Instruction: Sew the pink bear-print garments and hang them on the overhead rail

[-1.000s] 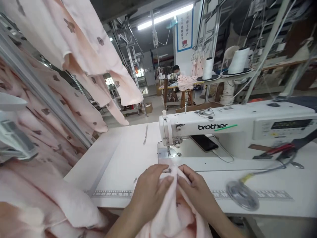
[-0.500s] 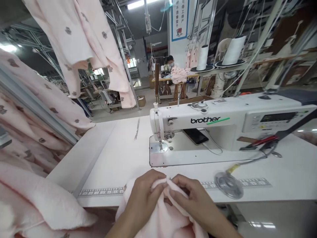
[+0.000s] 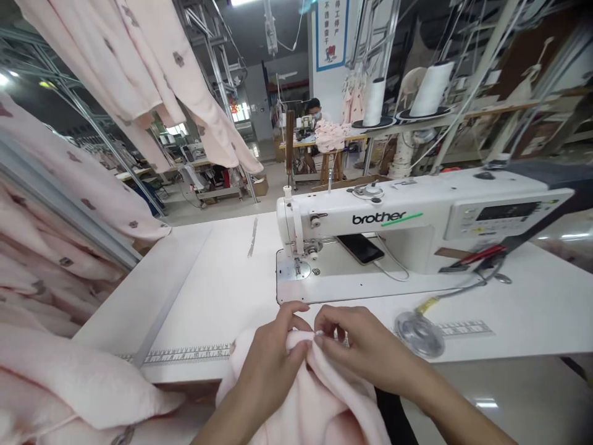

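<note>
A pale pink fleece garment piece (image 3: 319,395) comes up from my lap onto the front edge of the white sewing table (image 3: 217,290). My left hand (image 3: 273,355) pinches its top edge with the fingers closed. My right hand (image 3: 359,343) grips the same edge just to the right, fingers pressed together on the fabric. Both hands sit a short way in front of the white Brother sewing machine (image 3: 393,238), whose needle and presser foot (image 3: 297,267) are beyond my left hand with nothing under them.
Pink printed garments (image 3: 152,68) hang overhead and fill a rack at the left (image 3: 50,247). A phone (image 3: 360,248) lies under the machine arm, a clear disc (image 3: 419,326) and red-handled scissors (image 3: 482,254) lie at right. Thread cones (image 3: 428,89) stand behind. Another person sits far back (image 3: 315,111).
My hands drew the pink fabric back from the machine bed toward the table's front edge. The pinch on its top edge tightened. The camera view shifted, so the machine appears farther away.
</note>
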Demonstrator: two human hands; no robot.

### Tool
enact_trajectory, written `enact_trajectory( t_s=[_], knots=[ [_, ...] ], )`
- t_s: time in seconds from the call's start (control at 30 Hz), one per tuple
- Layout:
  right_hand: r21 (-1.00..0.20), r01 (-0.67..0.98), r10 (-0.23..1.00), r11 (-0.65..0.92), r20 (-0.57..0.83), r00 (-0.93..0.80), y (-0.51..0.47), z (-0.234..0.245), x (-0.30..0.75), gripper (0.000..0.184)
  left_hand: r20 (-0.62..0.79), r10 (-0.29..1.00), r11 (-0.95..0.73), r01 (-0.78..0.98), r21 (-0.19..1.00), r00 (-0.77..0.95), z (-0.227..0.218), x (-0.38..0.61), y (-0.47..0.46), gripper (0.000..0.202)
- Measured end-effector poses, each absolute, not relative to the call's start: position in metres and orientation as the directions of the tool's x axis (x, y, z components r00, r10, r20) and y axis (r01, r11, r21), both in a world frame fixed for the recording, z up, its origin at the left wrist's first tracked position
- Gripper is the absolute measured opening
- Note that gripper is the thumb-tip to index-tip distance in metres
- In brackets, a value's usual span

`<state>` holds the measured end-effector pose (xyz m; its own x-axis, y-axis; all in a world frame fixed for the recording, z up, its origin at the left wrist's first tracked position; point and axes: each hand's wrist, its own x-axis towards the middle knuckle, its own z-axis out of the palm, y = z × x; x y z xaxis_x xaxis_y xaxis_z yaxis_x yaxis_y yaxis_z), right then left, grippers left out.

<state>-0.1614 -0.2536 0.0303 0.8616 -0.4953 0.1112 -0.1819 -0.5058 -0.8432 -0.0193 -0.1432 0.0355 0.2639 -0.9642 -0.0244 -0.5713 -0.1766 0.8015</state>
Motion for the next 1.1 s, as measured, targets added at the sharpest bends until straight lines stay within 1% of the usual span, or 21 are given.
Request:
enact_trajectory(
  t_s=[0.03, 0.07, 0.13, 0.2, 0.23, 0.27, 0.33, 0.37, 0.43, 0.53, 0.57, 0.6, 0.67, 0.7, 0.77, 0.8, 0.87, 0.9, 0.97, 1.03, 1.1],
  knots=[
    [-0.881, -0.175, -0.469, -0.44, 0.059, 0.881, -0.258, 0.03, -0.16, 0.009, -0.009, -0.971, -0.153, -0.596, 0.788, 0.237, 0.035, -0.018, -0.142, 0.044],
    [-0.928, -0.16, -0.427, -0.336, -0.002, 0.904, -0.263, 0.027, -0.157, 0.009, 0.011, -0.978, -0.124, -0.621, 0.774, 0.208, 0.035, -0.017, -0.141, 0.045],
    [-0.99, -0.131, -0.292, -0.053, -0.11, 0.95, -0.272, 0.02, -0.149, 0.011, 0.074, -0.984, -0.053, -0.669, 0.742, 0.16, 0.031, -0.013, -0.139, 0.044],
    [-0.966, -0.133, -0.145, 0.222, -0.168, 0.975, -0.278, 0.009, -0.14, 0.015, 0.186, -0.973, 0.033, -0.715, 0.698, 0.136, 0.023, -0.009, -0.136, 0.039],
    [-0.937, -0.137, -0.097, 0.321, -0.176, 0.98, -0.278, 0.003, -0.137, 0.016, 0.257, -0.958, 0.079, -0.741, 0.666, 0.128, 0.019, -0.007, -0.135, 0.036],
    [-0.909, -0.137, -0.069, 0.394, -0.178, 0.982, -0.278, -0.002, -0.133, 0.015, 0.329, -0.937, 0.124, -0.767, 0.63, 0.119, 0.014, -0.005, -0.134, 0.032],
    [-0.862, -0.147, -0.05, 0.485, -0.195, 0.979, -0.273, -0.009, -0.129, 0.015, 0.443, -0.891, 0.192, -0.805, 0.562, 0.097, 0.007, -0.003, -0.133, 0.025],
    [-0.85, -0.156, -0.048, 0.503, -0.208, 0.977, -0.271, -0.011, -0.127, 0.016, 0.476, -0.874, 0.205, -0.819, 0.536, 0.093, 0.005, -0.002, -0.133, 0.023],
    [-0.841, -0.173, -0.052, 0.513, -0.231, 0.972, -0.266, -0.013, -0.125, 0.015, 0.503, -0.858, 0.197, -0.84, 0.506, 0.101, 0.003, -0.001, -0.135, 0.027],
    [-0.859, -0.178, -0.072, 0.48, -0.241, 0.968, -0.264, -0.012, -0.124, 0.014, 0.479, -0.869, 0.167, -0.836, 0.522, 0.125, 0.004, 0.0, -0.137, 0.04],
    [-0.888, -0.148, -0.132, 0.435, -0.226, 0.965, -0.263, -0.01, -0.125, 0.016, 0.461, -0.873, 0.147, -0.816, 0.558, 0.158, 0.005, -0.001, -0.138, 0.041],
    [-0.928, -0.098, -0.237, 0.359, -0.192, 0.952, -0.261, -0.007, -0.127, 0.019, 0.437, -0.875, 0.115, -0.787, 0.606, 0.208, 0.005, -0.001, -0.138, 0.04],
    [-0.994, -0.008, -0.489, 0.112, -0.062, 0.87, -0.254, 0.001, -0.131, 0.025, 0.387, -0.856, 0.027, -0.719, 0.695, 0.342, 0.005, -0.003, -0.138, 0.038],
    [-0.999, -0.004, -0.583, -0.033, 0.016, 0.812, -0.249, 0.006, -0.134, 0.024, 0.371, -0.841, -0.007, -0.693, 0.721, 0.394, 0.005, -0.004, -0.138, 0.037],
    [-0.955, -0.097, -0.664, -0.28, 0.12, 0.738, -0.237, 0.014, -0.14, 0.018, 0.374, -0.82, -0.031, -0.685, 0.728, 0.434, 0.005, -0.007, -0.138, 0.033],
    [-0.918, -0.16, -0.672, -0.362, 0.138, 0.728, -0.232, 0.017, -0.143, 0.018, 0.379, -0.814, -0.035, -0.688, 0.725, 0.441, 0.005, -0.008, -0.138, 0.031],
    [-0.869, -0.222, -0.666, -0.442, 0.152, 0.73, -0.225, 0.02, -0.146, 0.02, 0.359, -0.819, -0.046, -0.675, 0.737, 0.448, 0.01, -0.008, -0.139, 0.028],
    [-0.87, -0.209, -0.652, -0.446, 0.156, 0.742, -0.225, 0.02, -0.147, 0.021, 0.326, -0.837, -0.052, -0.657, 0.752, 0.44, 0.014, -0.007, -0.139, 0.026],
    [-0.894, -0.126, -0.59, -0.43, 0.173, 0.789, -0.228, 0.021, -0.148, 0.021, 0.237, -0.887, -0.066, -0.619, 0.783, 0.396, 0.023, -0.005, -0.14, 0.026],
    [-0.897, -0.052, -0.511, -0.439, 0.201, 0.836, -0.235, 0.022, -0.148, 0.021, 0.151, -0.94, -0.067, -0.601, 0.797, 0.305, 0.031, -0.001, -0.141, 0.034],
    [-0.88, -0.035, -0.466, -0.473, 0.216, 0.858, -0.241, 0.024, -0.148, 0.024, 0.087, -0.965, -0.077, -0.584, 0.808, 0.247, 0.034, 0.002, -0.141, 0.039]
  ],
)
